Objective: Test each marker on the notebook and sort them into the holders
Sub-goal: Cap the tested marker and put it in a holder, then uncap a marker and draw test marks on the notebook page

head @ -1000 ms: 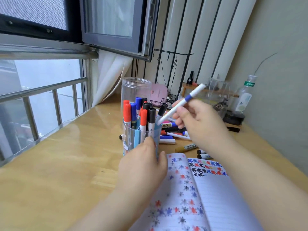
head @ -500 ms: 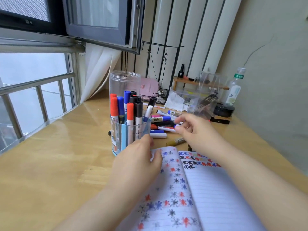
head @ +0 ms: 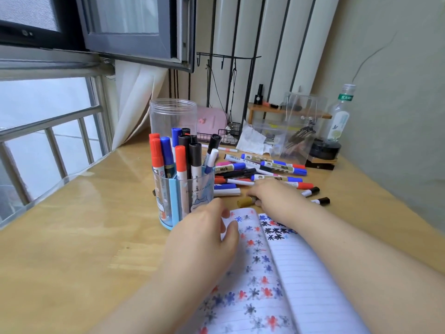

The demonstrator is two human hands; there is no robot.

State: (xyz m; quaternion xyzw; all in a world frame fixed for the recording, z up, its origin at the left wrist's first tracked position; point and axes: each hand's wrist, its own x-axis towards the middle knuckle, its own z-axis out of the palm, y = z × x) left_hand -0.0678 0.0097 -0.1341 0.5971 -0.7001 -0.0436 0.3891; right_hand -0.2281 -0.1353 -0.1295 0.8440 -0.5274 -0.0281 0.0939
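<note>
Step in hand: reach for next untested marker, judged from right hand's place.
Gold marker (head: 246, 202): flat on surface (head: 72, 237), just beyond far edge of notebook (head: 277, 273); long axis roughly left–right; left end free, right end hidden under fingers.
Right hand (head: 277, 197): palm down, fingers curled onto right end of gold marker; full grip or mere contact cannot be told.
Left hand (head: 204, 235): resting on far left corner of notebook, fingers loosely bent, nothing held; near base of blue holder (head: 183, 198).
Nearer hand: right, already touching gold marker; left close by but occupied with page.
Loose markers (head: 265, 169): heap lying flat, far of right hand, most axes left–right; two short black-capped ones to right.
Blue holder: left of gold marker, well filled with upright red, blue and black markers.
Clear jar (head: 172, 116): farther back, behind blue holder; apparently empty.
Notebook: open, near of hands; left page crowded with red, blue and black star marks, right page mostly bare lines.
Coming move, as judged: lift by right end, bring tip near-ward over page.
</note>
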